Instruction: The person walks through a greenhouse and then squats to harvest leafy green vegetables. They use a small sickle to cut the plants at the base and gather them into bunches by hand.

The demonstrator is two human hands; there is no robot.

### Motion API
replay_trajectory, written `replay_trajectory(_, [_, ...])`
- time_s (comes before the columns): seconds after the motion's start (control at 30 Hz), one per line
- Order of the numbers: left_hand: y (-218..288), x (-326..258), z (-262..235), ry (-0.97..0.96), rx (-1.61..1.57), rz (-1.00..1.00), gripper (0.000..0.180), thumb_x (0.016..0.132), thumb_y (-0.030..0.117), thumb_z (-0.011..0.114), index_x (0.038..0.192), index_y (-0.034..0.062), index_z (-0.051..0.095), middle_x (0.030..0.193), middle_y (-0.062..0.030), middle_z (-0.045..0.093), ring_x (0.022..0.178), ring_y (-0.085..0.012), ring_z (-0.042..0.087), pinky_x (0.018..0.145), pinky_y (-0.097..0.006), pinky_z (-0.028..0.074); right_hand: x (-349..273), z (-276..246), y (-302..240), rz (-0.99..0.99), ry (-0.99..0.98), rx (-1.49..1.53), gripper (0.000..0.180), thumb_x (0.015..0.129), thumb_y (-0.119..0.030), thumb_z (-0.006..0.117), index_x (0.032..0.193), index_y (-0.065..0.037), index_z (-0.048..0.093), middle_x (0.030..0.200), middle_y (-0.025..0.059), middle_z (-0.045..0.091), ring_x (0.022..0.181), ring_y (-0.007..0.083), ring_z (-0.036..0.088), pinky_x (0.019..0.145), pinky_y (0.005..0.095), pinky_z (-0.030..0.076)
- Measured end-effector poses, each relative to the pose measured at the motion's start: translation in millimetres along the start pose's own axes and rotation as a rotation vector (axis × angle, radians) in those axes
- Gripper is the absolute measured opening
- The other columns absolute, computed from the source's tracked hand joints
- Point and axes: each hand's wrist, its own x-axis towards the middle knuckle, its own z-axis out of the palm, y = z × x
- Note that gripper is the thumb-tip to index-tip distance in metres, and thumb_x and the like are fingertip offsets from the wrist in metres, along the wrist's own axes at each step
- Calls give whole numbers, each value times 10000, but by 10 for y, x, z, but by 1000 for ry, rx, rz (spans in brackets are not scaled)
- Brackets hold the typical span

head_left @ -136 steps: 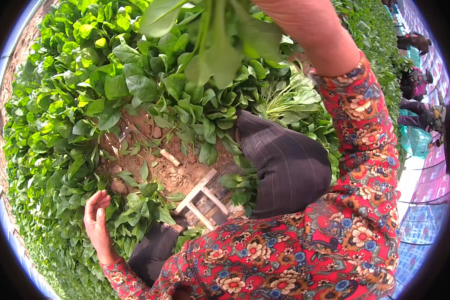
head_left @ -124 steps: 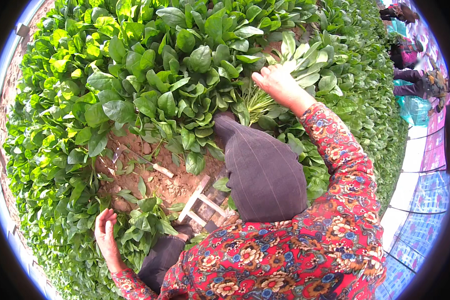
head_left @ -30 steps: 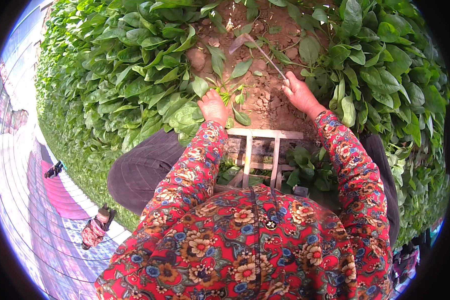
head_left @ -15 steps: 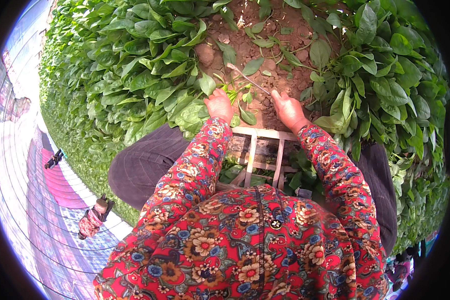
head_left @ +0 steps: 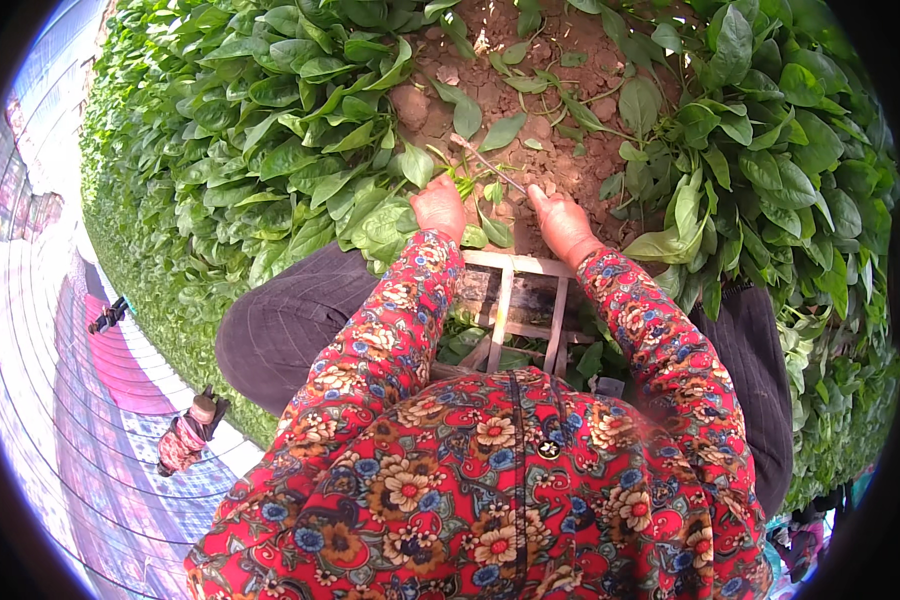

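Observation:
My left hand (head_left: 438,208) is closed around a bunch of broad-leaved greens that look like spinach; the leaves (head_left: 380,231) spread out to its left, and cut-looking pale stems (head_left: 461,184) stick out past the fingers. My right hand (head_left: 564,226) grips the end of a thin-shafted hand tool (head_left: 488,162). The shaft slants forward and left over the soil, its small brownish tip just beyond the stems. What kind of tool it is cannot be made out. Loose leaves (head_left: 495,229) lie between the two hands.
Reddish cloddy soil (head_left: 560,150) lies ahead, with dense greens on the left (head_left: 270,120) and right (head_left: 770,170). A pale slatted frame (head_left: 507,300) stands between my knees. Far left, another person (head_left: 186,440) is beside a sheeted, ribbed wall.
My right hand has moved a little left, toward the left hand, and the tool's tip has drawn slightly nearer. My left hand has barely shifted.

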Motion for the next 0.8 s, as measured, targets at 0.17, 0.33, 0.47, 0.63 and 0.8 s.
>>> replay_trajectory(0.17, [42, -22, 96, 34, -13, -9, 256, 832, 200, 599, 1063, 97, 561, 918, -55, 660, 819, -222, 674, 741, -417, 475, -5, 51, -122, 28, -27, 111, 353, 853, -21, 468, 1199, -91, 474, 772, 182, 647, 732, 366, 648, 626, 470, 513])
replay_trajectory(0.33, [31, 12, 133, 48, -12, -24, 227, 839, 198, 591, 1041, 98, 564, 870, -38, 663, 790, -220, 676, 721, -413, 474, -173, -16, -60, 93, -183, 256, 326, 869, -59, 470, 1195, -50, 457, 776, 224, 631, 722, 419, 625, 628, 498, 496])
replay_trajectory(0.47, [59, -20, 155, 78, 15, -2, 221, 842, 199, 586, 1035, 94, 564, 871, -38, 664, 766, -217, 676, 710, -413, 476, -186, 277, -37, 70, -24, 244, 292, 879, -64, 466, 1171, -57, 458, 758, 221, 622, 703, 431, 608, 601, 515, 472])
replay_trajectory(0.63, [21, -14, 109, 47, -37, 7, 176, 855, 156, 565, 1016, 87, 543, 839, -61, 666, 743, -234, 684, 680, -395, 510, -280, 37, -102, 107, -165, 314, 262, 910, -92, 422, 1168, -70, 465, 770, 218, 638, 715, 421, 625, 624, 504, 496])
replay_trajectory(0.8, [22, -66, 62, 76, -12, 57, 139, 868, 138, 541, 999, 90, 534, 815, -74, 667, 726, -238, 689, 649, -386, 526, -219, 66, -12, 122, -177, 165, 266, 932, -103, 390, 1186, -88, 470, 793, 216, 646, 729, 411, 635, 612, 500, 500])
